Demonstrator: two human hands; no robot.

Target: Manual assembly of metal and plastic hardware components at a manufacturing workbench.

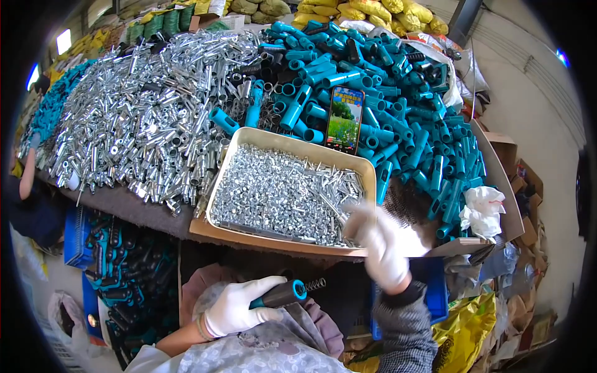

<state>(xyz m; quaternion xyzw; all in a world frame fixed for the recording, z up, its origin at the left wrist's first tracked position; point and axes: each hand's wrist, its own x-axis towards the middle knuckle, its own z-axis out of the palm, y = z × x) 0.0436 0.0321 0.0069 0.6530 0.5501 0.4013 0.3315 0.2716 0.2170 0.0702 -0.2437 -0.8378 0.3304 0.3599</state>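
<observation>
As its axis slants, the tube [278, 296] points right.

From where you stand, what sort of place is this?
Probably a small assembly workshop: loose metal parts and teal tubes lie in big heaps, and the gloved left hand holds a black-and-teal tube with a spring sticking out.

The left grip [239, 308] holds a handle [283, 294] with a spring [316, 284] protruding. The right grip [380, 242], blurred, overlaps a tray [368, 177] of parts [267, 189].
</observation>
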